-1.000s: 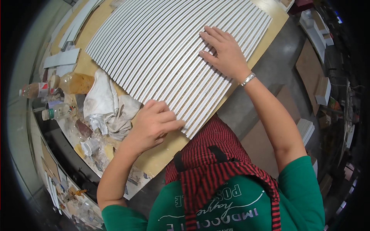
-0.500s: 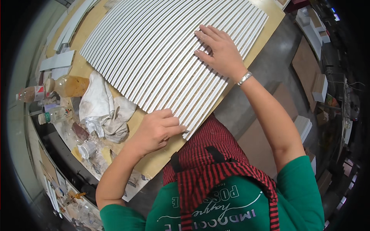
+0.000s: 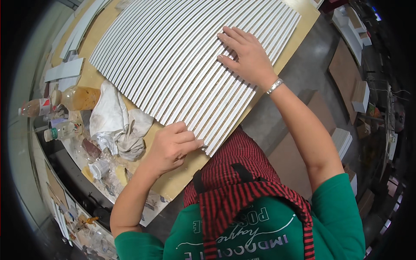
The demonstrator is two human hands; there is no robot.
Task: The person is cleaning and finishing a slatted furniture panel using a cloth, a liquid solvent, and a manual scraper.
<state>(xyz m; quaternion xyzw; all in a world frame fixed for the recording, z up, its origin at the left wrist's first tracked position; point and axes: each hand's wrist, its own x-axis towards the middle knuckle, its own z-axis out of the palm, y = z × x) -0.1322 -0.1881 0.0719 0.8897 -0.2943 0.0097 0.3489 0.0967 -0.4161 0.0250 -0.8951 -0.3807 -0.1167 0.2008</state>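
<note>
Many long white strips [image 3: 173,56] lie side by side in a broad, slightly fanned sheet on a yellowish board, with thin brown gaps showing between the nearer ones. My right hand [image 3: 247,54] rests palm down across the strips, fingers stretched out and thumb apart, a silver bracelet at the wrist. At the near left ends of the strips is my left hand [image 3: 171,147], its fingers curled in. Its fingertips reach the ends of the nearest strips; whatever they may pinch is hidden.
A crumpled white cloth [image 3: 115,123] lies left of the strips. Beyond it are a bottle of amber liquid [image 3: 81,98], a clear green-capped bottle [image 3: 65,130] and a white cup [image 3: 99,169]. Flat white pieces [image 3: 65,70] lie far left. Brown boards [image 3: 344,78] stand at right.
My left hand has shifted slightly left along the strip ends, its fingertips drawing back a little. My right hand stays almost where it was, flat on the strips.
</note>
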